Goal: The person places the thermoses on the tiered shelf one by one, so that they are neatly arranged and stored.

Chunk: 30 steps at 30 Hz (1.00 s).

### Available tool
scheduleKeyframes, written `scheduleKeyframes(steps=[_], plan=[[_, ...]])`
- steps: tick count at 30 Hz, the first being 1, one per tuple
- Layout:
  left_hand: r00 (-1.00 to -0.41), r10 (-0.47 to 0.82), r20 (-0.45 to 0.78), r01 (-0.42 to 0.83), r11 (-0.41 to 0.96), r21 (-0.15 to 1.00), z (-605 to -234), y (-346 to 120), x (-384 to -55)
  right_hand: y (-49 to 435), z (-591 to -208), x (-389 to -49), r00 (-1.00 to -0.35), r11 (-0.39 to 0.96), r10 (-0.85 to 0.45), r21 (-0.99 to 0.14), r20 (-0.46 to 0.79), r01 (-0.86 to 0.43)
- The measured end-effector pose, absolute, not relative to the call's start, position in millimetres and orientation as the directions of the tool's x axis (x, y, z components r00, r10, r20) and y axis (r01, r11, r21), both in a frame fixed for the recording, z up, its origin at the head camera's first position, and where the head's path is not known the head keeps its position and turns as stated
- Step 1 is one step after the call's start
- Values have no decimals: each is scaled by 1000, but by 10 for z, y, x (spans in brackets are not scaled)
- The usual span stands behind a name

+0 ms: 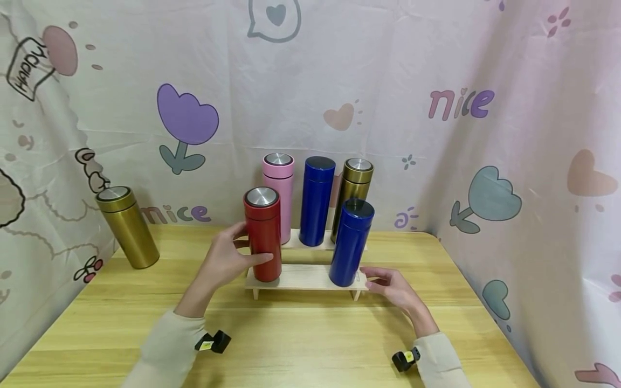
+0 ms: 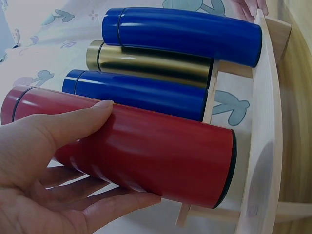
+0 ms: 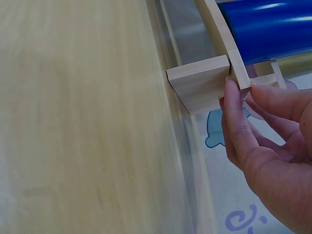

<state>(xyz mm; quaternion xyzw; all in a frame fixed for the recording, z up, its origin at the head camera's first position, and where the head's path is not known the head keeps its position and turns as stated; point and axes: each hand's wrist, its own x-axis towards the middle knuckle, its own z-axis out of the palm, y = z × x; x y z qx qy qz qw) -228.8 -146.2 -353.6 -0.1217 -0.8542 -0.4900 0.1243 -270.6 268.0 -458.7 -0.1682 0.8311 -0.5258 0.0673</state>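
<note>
My left hand (image 1: 224, 262) grips a red thermos bottle (image 1: 262, 231) with a silver lid, thumb across its front. The bottle stands upright over the left end of a pale wooden two-step rack (image 1: 303, 276). In the left wrist view, a narrow gap shows between the red bottle's base and the lower board (image 2: 263, 146). At the rack's right end, my right hand (image 1: 395, 288) pinches the lower board's edge (image 3: 239, 73) between thumb and fingers. Beside that hand, a blue thermos bottle (image 1: 350, 245) stands on the same board.
Behind, on the upper step, stand a pink bottle (image 1: 286, 194), another blue bottle (image 1: 316, 202) and a dark gold bottle (image 1: 356, 180). A gold bottle (image 1: 127, 226) stands far left on the wooden table (image 1: 291, 345). A printed curtain (image 1: 378, 70) hangs behind and at the sides.
</note>
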Motion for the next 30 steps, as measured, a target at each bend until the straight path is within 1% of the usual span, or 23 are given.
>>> scheduleKeyframes(steps=[9, 14, 19, 25, 30], plan=[[-942, 97, 322, 329, 463, 823, -3542, -1312, -2320, 2682, -4622, -2710, -939, 415, -337, -884, 69, -214], [-954, 98, 285, 298, 444, 845, -3559, -1216, -2339, 2685, -4620, -2707, -936, 399, -346, -893, 65, -210], [-957, 102, 273, 290, 424, 858, -3598, -1115, -2387, 2687, -4611, -2702, -932, 387, -357, -896, 69, -215], [-956, 102, 273, 290, 435, 852, -3630, -1008, -2429, 2685, -4604, -2701, -927, 397, -367, -889, 75, -229], [-962, 107, 251, 272, 441, 855, -3650, -937, -2454, 2686, -4594, -2697, -927, 395, -366, -889, 81, -233]])
